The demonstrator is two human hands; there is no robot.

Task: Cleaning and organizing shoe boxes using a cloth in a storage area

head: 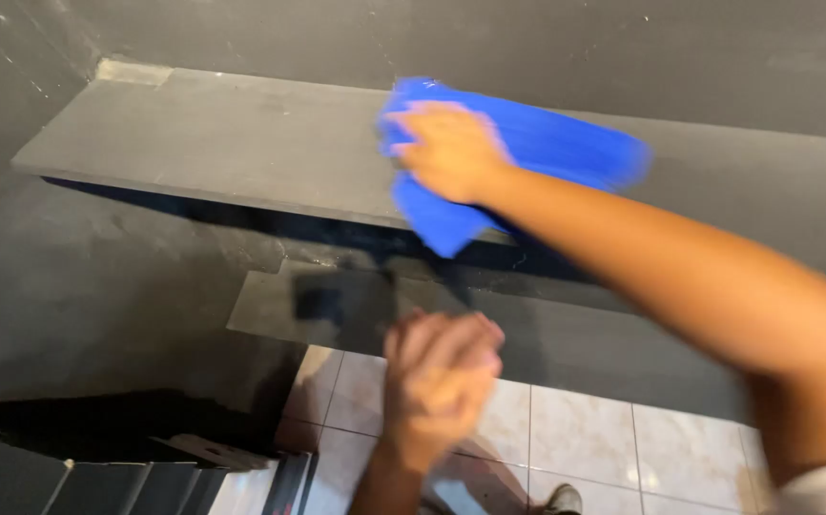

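Right hand (451, 151): palm down, pressing blue cloth (527, 143) onto the grey shelf (222, 143).
Left hand (440, 381): below the shelf, loosely clenched, holding nothing.

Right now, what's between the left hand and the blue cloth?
In the head view, only the shelf's dark front edge and a lower grey ledge lie between the left hand and blue cloth; no loose items.

Two bare hands are in view: the right hand (451, 151) lies on the one blue cloth (527, 153), the left hand (440, 377) hangs below it. Two grey shelves line the dark wall, the upper shelf (222, 143) under the cloth and the lower shelf (566, 343) beneath. One shoe tip (562, 498) shows on the tiled floor (585, 434).
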